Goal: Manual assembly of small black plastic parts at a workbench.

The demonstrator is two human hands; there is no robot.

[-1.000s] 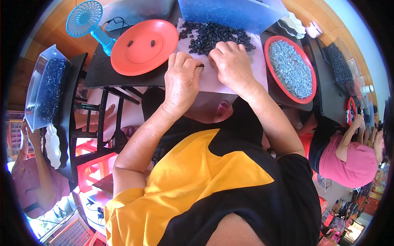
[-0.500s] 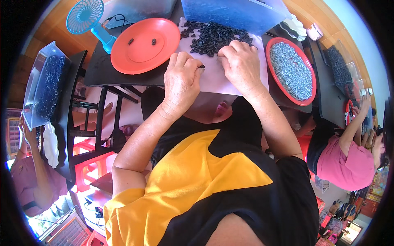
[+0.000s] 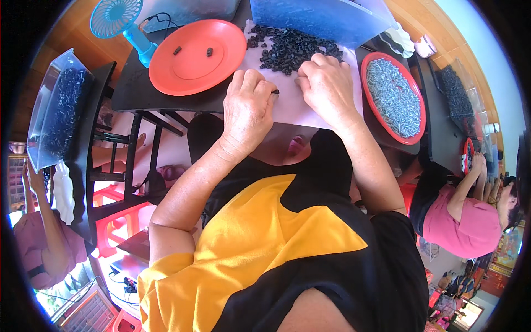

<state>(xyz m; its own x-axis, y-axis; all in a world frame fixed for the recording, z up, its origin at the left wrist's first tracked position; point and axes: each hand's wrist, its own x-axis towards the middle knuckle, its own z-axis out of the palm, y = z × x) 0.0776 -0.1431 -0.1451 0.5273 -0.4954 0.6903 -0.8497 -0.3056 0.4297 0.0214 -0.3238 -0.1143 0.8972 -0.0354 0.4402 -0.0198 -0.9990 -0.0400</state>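
My left hand (image 3: 247,105) rests on a pale sheet (image 3: 287,108) on the black table (image 3: 133,83), fingers pinched on a small black part at its tip. My right hand (image 3: 326,86) lies beside it with fingers curled down at the edge of a heap of small black parts (image 3: 290,47); what it holds is hidden. An orange plate (image 3: 196,55) with two black parts on it sits left of the heap. A red plate (image 3: 394,97) full of small grey metal pieces sits to the right.
A blue hand fan (image 3: 124,22) stands at the far left of the table. A blue plastic bag (image 3: 321,19) lies behind the heap. A clear bin of dark parts (image 3: 58,108) is at left. A person in pink (image 3: 464,216) works at right, another at lower left (image 3: 44,249).
Both hands stayed together at the edge of the heap, with only slight finger movement. The view has shifted a little.
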